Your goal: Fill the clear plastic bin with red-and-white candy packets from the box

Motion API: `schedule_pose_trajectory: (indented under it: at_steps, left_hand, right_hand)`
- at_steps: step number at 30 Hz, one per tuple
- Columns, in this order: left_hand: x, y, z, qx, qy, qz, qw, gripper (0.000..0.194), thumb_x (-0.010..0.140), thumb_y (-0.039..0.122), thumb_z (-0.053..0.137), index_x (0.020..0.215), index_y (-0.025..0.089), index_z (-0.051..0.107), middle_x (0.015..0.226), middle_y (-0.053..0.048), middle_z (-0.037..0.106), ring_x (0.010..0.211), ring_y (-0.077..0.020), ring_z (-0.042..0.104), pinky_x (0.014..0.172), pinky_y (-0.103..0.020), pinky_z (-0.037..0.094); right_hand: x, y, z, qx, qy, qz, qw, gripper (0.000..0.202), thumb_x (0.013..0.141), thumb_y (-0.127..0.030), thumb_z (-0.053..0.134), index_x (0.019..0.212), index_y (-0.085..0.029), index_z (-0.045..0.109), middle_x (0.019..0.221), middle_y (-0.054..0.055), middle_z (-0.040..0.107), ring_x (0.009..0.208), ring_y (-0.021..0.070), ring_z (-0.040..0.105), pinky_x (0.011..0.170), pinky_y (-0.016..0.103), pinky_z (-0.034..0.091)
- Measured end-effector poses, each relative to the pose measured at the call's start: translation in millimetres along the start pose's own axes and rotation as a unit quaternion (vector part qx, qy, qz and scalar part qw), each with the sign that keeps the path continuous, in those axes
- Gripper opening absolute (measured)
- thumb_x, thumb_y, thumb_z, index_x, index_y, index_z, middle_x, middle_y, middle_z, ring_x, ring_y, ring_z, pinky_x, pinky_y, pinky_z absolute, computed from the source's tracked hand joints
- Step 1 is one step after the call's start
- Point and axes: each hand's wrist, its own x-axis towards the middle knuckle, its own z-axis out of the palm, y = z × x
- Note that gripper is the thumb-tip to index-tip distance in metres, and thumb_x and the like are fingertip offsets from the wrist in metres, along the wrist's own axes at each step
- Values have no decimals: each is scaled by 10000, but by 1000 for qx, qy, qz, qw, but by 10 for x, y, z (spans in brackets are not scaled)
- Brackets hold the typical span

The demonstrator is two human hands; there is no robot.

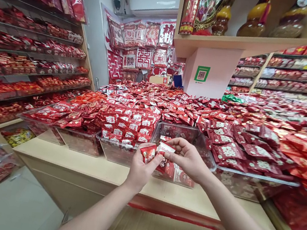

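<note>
Over the front of a clear plastic bin (188,131), both my hands meet. My left hand (142,166) is closed on a small red packet (148,152) with white print. A red-and-white packet (166,148) is pinched in the fingers of my right hand (186,158), its lower edge beside my left thumb. More red and white packets lie low in the bin beneath my hands, partly hidden by them. The back of the bin shows its bare clear wall.
Bins of red packets (127,126) stand left of my hands, and one of dark red packets (230,148) to the right. A wooden counter edge (79,163) runs in front. Stocked shelves (28,31) rise at left; a wooden cabinet (243,41) overhangs behind.
</note>
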Motion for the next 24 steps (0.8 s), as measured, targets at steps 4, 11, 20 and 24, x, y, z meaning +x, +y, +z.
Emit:
schedule_pose_trajectory:
  at_steps: [4,11,20,24]
  left_hand:
    - [-24,15,-11,14,11,-3,1000,296,674,228,600,921,176,446,797,0,584,703,-102,562,682,-239,460]
    - [14,4,44,-6,76,-34,997,330,713,298,553,984,210,388,809,-6,571,610,-105,571,527,-221,477]
    - [37,-235,-145,209,-56,99,971,199,702,242,556,884,188,496,913,-52,530,754,-140,565,629,-255,475]
    - [94,-282,-198,215,-82,146,962,134,698,182,547,823,183,498,936,-57,516,814,-154,550,624,-266,482]
  right_hand:
    - [-1,27,18,-7,6,-18,1000,285,692,-283,569,926,-188,437,882,36,566,791,123,546,704,280,459]
    - [-26,29,158,-134,20,-41,990,523,687,-276,573,1135,-229,307,913,43,545,768,145,550,609,268,464]
    - [354,-53,-131,-43,135,36,989,499,717,-143,513,1153,-179,272,869,55,552,736,137,562,619,293,491]
    - [861,19,-377,-174,95,86,976,439,637,-90,591,1040,-153,427,739,24,568,606,131,552,528,280,475]
